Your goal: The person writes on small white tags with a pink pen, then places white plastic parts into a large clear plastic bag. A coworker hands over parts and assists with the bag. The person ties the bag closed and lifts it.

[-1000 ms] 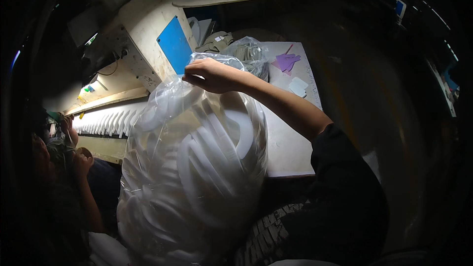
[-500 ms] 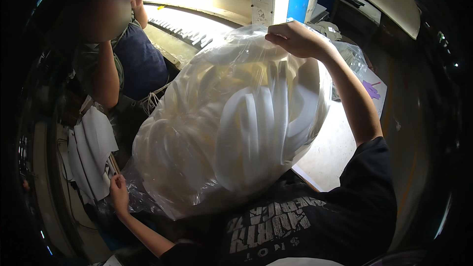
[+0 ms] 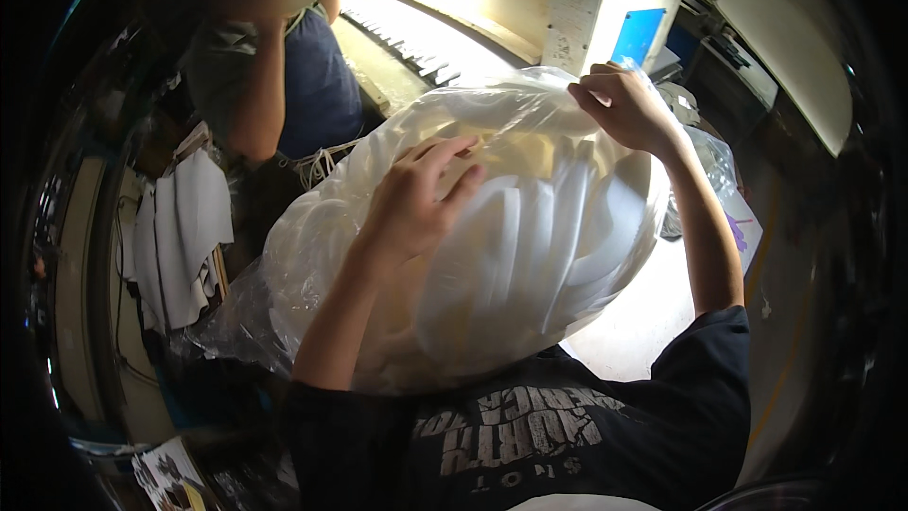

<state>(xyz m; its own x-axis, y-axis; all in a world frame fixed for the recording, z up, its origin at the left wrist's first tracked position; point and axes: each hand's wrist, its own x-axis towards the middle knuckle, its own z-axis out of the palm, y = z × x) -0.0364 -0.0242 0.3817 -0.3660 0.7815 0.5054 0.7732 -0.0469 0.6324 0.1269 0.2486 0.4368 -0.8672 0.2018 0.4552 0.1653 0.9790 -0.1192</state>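
Observation:
A large clear plastic bag (image 3: 454, 322) bulges in front of my body. White, curved, soft-looking pieces (image 3: 530, 246) show through its film, and their exact kind I cannot make out. At the bag's upper right, my right hand (image 3: 624, 109) has its fingers bent closed on the gathered film. My left hand (image 3: 416, 194) is over the upper middle of the bag, fingers spread, near or touching the plastic. The bag's loose, crumpled end trails off at lower left.
Beyond the bag, a person (image 3: 303, 85) in a dark blue garment sits at a lit work table (image 3: 473, 19). Folded white sheets (image 3: 184, 227) hang at left. A pale table surface (image 3: 629, 312) lies under the bag. Another clear bag (image 3: 709, 166) stands at right.
My left hand has left the loose film at lower left and come up over the top of the bag. My right hand still grips the upper edge. The whole view has shifted.

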